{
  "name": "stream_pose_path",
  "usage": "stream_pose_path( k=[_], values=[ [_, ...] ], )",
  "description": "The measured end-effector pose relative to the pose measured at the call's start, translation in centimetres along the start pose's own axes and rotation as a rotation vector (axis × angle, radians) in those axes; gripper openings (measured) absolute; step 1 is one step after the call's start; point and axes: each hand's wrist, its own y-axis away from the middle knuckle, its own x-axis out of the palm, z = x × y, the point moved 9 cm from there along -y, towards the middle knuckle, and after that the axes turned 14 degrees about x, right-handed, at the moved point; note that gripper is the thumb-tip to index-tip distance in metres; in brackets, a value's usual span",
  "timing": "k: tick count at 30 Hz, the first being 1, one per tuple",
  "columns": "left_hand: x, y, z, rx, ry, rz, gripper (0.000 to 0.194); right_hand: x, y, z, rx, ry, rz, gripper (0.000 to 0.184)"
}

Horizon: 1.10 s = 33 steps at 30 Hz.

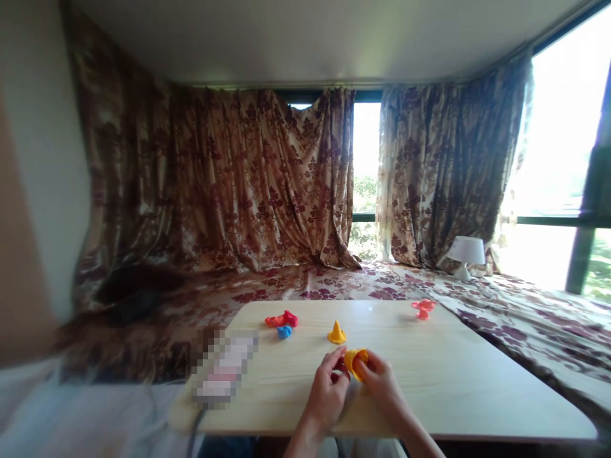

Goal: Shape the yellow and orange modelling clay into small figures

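Note:
Just above the near middle of the table, my left hand (330,383) and my right hand (380,376) hold a yellow hollow piece (353,360) that looks like soft modelling clay. Fingers of my left hand grip its left side. On the right, my other hand's fingers are closed round it, some reaching into its opening. Beyond the hands, a yellow cone with a wide brim (337,333) stands upright on the table, touched by neither hand.
Red lumps (281,319) and a blue lump (284,332) lie left on the pale table (458,375). Pink-red pieces (422,308) sit at the far right. A blurred-out flat object with a cable (226,372) lies at left. Behind stands a white lamp (466,251).

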Motion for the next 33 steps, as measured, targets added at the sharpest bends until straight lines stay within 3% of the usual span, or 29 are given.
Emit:
stream_pose_path(
  k=[8, 12, 14, 19, 23, 33],
  values=[
    [-0.9, -0.2, 0.7, -0.006, 0.145, -0.105, 0.041, 0.3, 0.9, 1.7, 0.02, -0.021, 0.072, 0.038],
    [-1.6, -0.2, 1.1, -0.018, 0.137, -0.174, 0.042, -0.8, 1.0, 1.8, 0.025, -0.03, -0.013, 0.038],
    [-1.8, -0.2, 1.4, -0.038, 0.106, -0.19, 0.043, -1.2, 1.5, 2.5, -0.038, -0.04, -0.047, 0.031],
    [-1.7, -0.3, 1.6, -0.049, 0.129, -0.198, 0.04, -0.4, 2.7, 4.5, -0.191, 0.024, 0.01, 0.02],
    [-1.8, -0.3, 1.4, -0.056, 0.118, -0.2, 0.042, 0.4, 2.5, 4.3, -0.21, 0.087, 0.034, 0.023],
    [-1.6, -0.1, 0.5, -0.053, 0.045, -0.184, 0.039, -0.4, 2.2, 4.2, -0.192, 0.051, -0.01, 0.033]
  ],
)
